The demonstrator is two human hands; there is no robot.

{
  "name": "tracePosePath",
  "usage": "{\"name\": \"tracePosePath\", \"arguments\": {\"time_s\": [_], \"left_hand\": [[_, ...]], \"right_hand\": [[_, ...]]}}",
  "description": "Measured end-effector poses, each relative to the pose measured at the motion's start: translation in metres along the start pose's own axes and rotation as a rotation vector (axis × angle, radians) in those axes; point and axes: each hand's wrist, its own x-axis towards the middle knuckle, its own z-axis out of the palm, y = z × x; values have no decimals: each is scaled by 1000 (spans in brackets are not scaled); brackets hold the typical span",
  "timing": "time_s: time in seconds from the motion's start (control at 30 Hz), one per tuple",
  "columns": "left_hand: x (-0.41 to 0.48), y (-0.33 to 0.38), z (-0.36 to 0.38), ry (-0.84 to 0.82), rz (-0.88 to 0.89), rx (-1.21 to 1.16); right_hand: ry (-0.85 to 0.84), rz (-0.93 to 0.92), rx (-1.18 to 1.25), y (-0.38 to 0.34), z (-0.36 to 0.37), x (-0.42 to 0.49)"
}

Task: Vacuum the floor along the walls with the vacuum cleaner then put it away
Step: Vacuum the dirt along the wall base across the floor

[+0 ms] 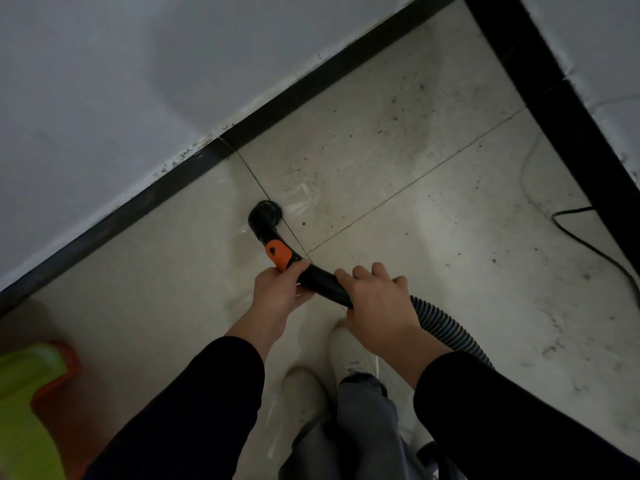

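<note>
The vacuum's black nozzle (266, 213) points down at the pale tiled floor (398, 161), a short way from the black baseboard (194, 181) of the white wall. An orange collar (278, 253) sits on the curved black handle tube (320, 280). My left hand (280, 289) grips the tube just below the orange collar. My right hand (377, 299) grips it further back, where the ribbed grey hose (446, 327) begins. Dark crumbs and dust lie scattered on the tiles right of the nozzle.
A second black baseboard (554, 98) meets the first at the corner, top right. A black power cord (595, 251) trails across the floor at right. A green and orange plastic object (31, 393) sits at bottom left. My white shoes (304, 389) stand below the hands.
</note>
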Motion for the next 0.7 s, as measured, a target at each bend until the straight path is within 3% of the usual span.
{"name": "tracePosePath", "arguments": {"time_s": [0.7], "left_hand": [[-39, -61, 31, -23, -29, 76]], "right_hand": [[-17, 98, 54, 39, 26, -71]]}}
